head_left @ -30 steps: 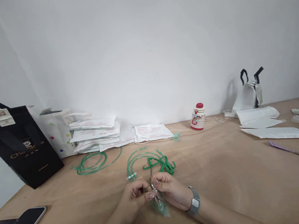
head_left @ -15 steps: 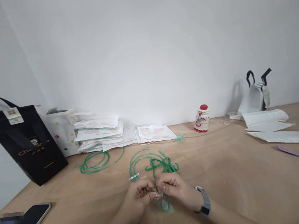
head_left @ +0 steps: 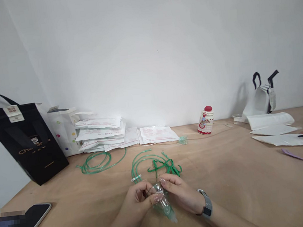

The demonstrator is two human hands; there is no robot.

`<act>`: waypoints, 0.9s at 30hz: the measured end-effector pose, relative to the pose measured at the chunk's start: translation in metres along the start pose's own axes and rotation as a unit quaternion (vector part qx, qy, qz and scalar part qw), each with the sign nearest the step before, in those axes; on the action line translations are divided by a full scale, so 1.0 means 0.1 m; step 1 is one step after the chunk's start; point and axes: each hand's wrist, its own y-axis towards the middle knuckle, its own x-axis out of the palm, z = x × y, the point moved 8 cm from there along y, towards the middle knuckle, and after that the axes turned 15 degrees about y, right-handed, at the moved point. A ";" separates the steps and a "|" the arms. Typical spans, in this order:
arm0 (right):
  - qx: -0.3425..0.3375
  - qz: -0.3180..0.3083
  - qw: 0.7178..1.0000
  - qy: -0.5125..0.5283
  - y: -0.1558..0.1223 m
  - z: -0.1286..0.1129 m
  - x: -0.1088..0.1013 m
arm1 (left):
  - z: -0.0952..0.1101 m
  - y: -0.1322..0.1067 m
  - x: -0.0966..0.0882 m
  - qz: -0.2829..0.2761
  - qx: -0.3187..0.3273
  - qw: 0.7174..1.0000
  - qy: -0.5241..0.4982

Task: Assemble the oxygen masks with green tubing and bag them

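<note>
Head view: brown table (head_left: 242,183), black bag (head_left: 29,137) at nine o'clock.
Close together at six o'clock, my left hand (head_left: 139,200) and right hand (head_left: 181,193) both pinch a clear green-tinted plastic piece (head_left: 166,206); a tangled green strap (head_left: 170,167) lies just beyond them.

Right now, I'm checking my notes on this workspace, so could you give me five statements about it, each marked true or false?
1. The left hand and right hand both hold the clear greenish plastic piece. True.
2. The watch is worn on the left. False: the watch is on the right.
3. The red-lidded bottle stands upright. True.
4. The black bag is at the far right of the view. False: the black bag is at the left.
5. A coil of green tubing lies in front of the stacked white packets. True.
</note>
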 end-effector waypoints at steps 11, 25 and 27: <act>-0.011 0.015 0.997 -0.081 0.02 -0.01 -0.04 | -0.07 0.02 -0.03 0.018 -0.004 1.000 0.017; -0.017 0.002 0.998 -0.058 0.00 -0.02 -0.06 | -0.07 0.02 -0.02 0.019 0.002 0.998 0.055; -0.018 0.032 0.999 -0.026 0.02 0.00 -0.12 | -0.08 0.04 -0.01 0.011 0.011 0.999 0.046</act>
